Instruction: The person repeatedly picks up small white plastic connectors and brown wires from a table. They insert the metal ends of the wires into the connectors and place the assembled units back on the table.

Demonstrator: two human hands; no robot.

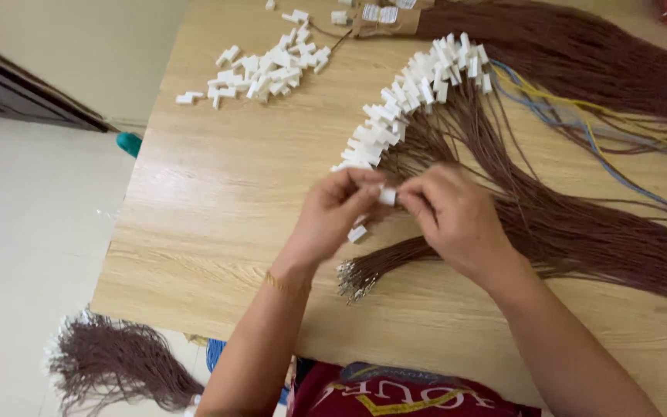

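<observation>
Hands meet mid-table. Left hand pinches a white plastic connector at its fingertips; right hand, closed on a brown wire, touches the connector from its right. Bundle of bare-terminal brown wires lies just below both.

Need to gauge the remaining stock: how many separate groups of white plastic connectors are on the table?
2. A loose pile of unwired connectors at the top left, and a curved row of wired connectors above the hands. More may lie beyond the top edge.
</observation>
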